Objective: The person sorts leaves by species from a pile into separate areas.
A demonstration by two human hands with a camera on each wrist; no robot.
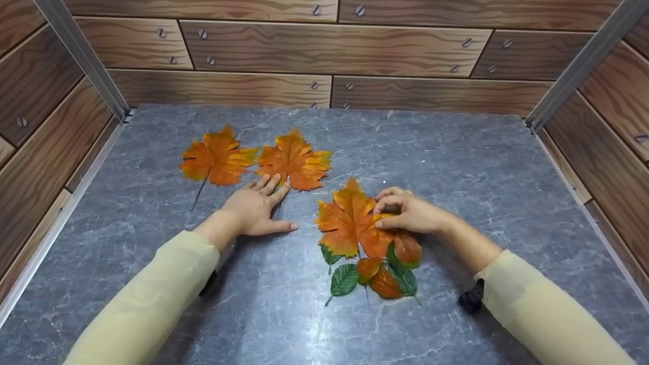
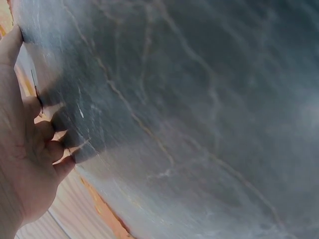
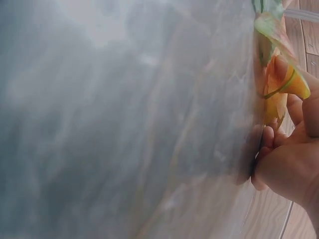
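Observation:
My left hand lies with its fingers spread, the fingertips on the lower edge of an orange artificial maple leaf. The left wrist view shows the same hand flat along the tabletop. Another maple leaf, with a dark stem, lies to its left. My right hand pinches the right edge of a third maple leaf between thumb and curled fingers. This leaf overlaps several smaller green leaves and orange-brown leaves. In the right wrist view, leaves partly cover the right fingers.
Everything lies on a grey marble-patterned tabletop. Wood-plank-printed panels stand behind and at both sides, with metal posts at the back corners.

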